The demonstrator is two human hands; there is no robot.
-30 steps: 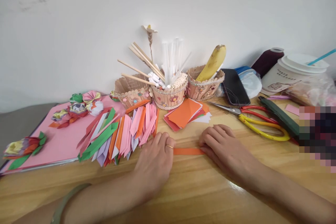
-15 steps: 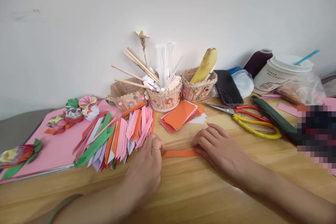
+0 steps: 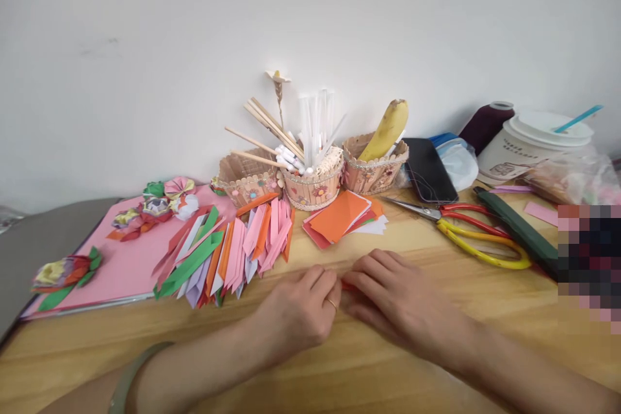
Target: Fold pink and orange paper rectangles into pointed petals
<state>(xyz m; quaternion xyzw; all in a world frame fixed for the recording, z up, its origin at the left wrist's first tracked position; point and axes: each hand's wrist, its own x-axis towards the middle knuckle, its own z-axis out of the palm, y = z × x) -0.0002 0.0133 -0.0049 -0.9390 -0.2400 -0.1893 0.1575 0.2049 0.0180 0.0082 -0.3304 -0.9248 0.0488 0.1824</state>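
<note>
My left hand (image 3: 308, 310) and my right hand (image 3: 395, 294) meet low over the wooden table (image 3: 310, 375), fingertips almost touching. Between them a small bit of an orange paper strip (image 3: 347, 285) peeks out; the fingers cover the rest. Both hands are closed on this strip. Just behind lies a stack of paper pieces (image 3: 339, 217), mostly orange and red. To the left of my left hand is a row of folded paper strips (image 3: 228, 252) in pink, orange, green and lilac.
Small wooden baskets (image 3: 313, 191) with sticks and a banana (image 3: 388, 129) stand by the wall. Scissors (image 3: 478, 233), a phone (image 3: 429, 171) and a lidded cup (image 3: 533, 149) are at right. Paper flowers (image 3: 165, 204) lie on a pink sheet (image 3: 130, 272) at left.
My hands have come together, the left one moving right, so the orange strip that stretched openly between them is now mostly covered. The camera view has shifted slightly left.
</note>
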